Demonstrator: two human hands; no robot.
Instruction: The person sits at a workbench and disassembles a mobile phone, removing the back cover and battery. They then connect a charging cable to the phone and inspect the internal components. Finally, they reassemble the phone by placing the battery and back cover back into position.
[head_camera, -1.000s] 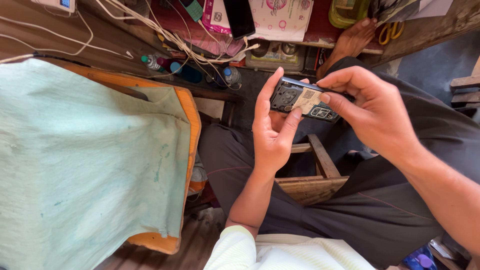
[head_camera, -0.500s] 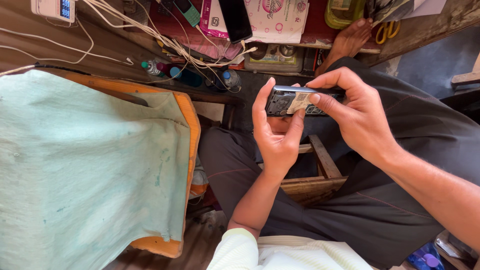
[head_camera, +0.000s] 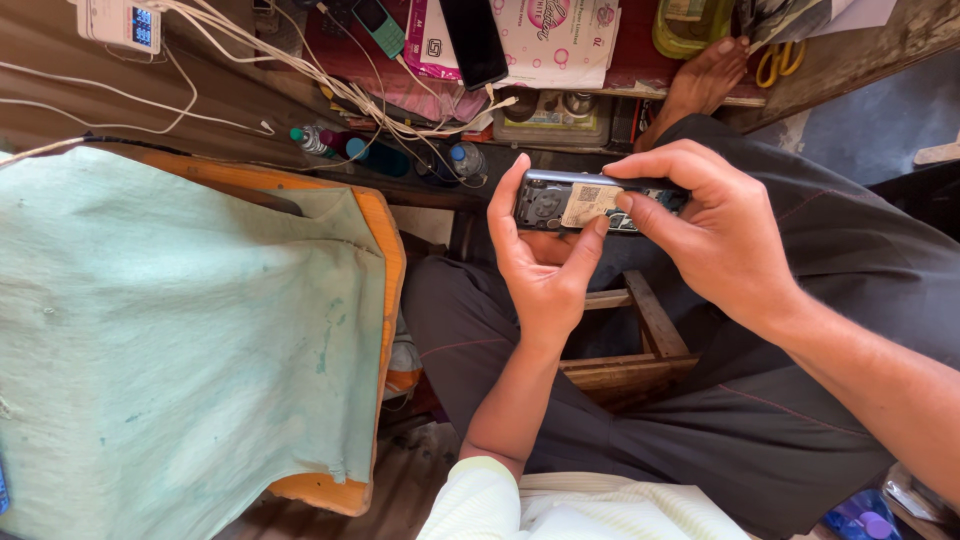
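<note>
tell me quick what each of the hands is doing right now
Left hand: closed on the opened phone, cradling it.
Right hand: closed on the same phone, fingertips pinching its far end.

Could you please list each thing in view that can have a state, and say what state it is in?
Small phone: back cover off, insides showing, held in both hands.
Left hand: closed around the small phone.
Right hand: gripping the small phone's other end.
Black smartphone: screen dark.
Meter box: display lit.
Green cloth: spread over the orange table.
</note>
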